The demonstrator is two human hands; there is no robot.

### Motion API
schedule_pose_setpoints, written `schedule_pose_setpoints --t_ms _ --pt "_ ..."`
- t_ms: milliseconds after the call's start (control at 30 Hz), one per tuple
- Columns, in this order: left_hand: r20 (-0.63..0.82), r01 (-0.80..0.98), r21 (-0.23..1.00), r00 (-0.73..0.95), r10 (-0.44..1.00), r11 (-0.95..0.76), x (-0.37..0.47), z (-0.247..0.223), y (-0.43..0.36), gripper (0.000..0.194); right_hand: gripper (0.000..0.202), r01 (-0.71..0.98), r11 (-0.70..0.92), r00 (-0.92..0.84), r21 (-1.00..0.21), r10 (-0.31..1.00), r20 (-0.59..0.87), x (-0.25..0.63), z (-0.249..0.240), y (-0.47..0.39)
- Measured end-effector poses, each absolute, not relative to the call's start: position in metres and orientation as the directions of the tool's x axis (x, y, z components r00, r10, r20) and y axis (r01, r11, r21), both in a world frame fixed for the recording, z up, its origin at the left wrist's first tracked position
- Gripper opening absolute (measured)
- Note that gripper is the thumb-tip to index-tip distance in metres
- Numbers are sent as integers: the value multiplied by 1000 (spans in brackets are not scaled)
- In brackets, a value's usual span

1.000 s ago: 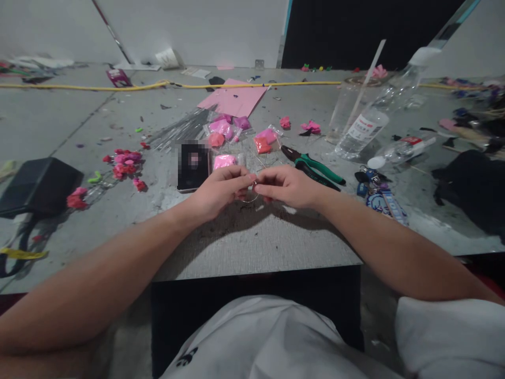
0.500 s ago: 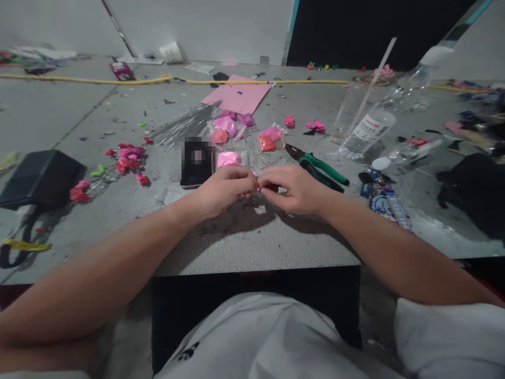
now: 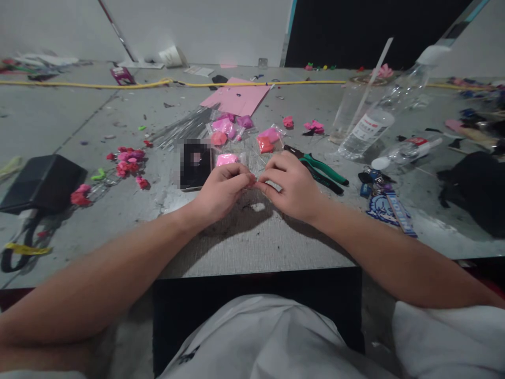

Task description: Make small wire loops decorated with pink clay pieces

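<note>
My left hand (image 3: 226, 190) is closed in a pinch around a small reddish piece (image 3: 251, 181), mostly hidden by the fingertips. Against it, my right hand (image 3: 290, 185) has its thumb and fingers pressed together; what lies between them is too small to make out. Both hands meet above the table near its front edge. Just behind them lie a packet of pink clay (image 3: 228, 159) and a packet of orange-red clay (image 3: 265, 144). A phone (image 3: 196, 166) rests left of the packets. Green-handled pliers (image 3: 321, 168) lie beside my right hand.
Thin wires (image 3: 183, 126) and pink card (image 3: 240, 97) lie behind. Red and pink clay flowers (image 3: 128, 160) and a black box (image 3: 43, 184) are at left. At right are a plastic cup (image 3: 347, 113), a water bottle (image 3: 366, 131), keys (image 3: 374, 179) and a lying bottle (image 3: 410, 151).
My right hand has risen slightly and its fingers are more arched. My left hand has shifted a little left, and the fingertips still meet around the small piece.
</note>
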State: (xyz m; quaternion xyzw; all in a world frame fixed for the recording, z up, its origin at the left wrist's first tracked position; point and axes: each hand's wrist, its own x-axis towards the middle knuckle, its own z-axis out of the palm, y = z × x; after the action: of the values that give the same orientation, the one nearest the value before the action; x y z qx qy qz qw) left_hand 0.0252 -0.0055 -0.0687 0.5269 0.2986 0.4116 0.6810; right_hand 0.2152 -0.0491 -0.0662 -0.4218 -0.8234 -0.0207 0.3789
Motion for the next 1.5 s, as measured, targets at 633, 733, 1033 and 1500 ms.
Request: schedule_pose_setpoints --t_ms 633,733,1033,1500 --pt "-17 -330 901 624 782 283 25 -75 -2 16 25 89 141 -475 -986 876 83 227 -62 -31" --pt "-34 -322 892 651 758 316 24 -77 -1 17 28 68 121 -482 -990 873 74 223 -65 -34" --pt "-58 -357 870 611 789 340 26 -72 0 29 9 505 619 -322 -601 782 534 219 -63 -44" --pt "-63 -346 842 699 712 414 22 -68 2 23 35 100 209 -527 -973 841 127 230 -66 -30"
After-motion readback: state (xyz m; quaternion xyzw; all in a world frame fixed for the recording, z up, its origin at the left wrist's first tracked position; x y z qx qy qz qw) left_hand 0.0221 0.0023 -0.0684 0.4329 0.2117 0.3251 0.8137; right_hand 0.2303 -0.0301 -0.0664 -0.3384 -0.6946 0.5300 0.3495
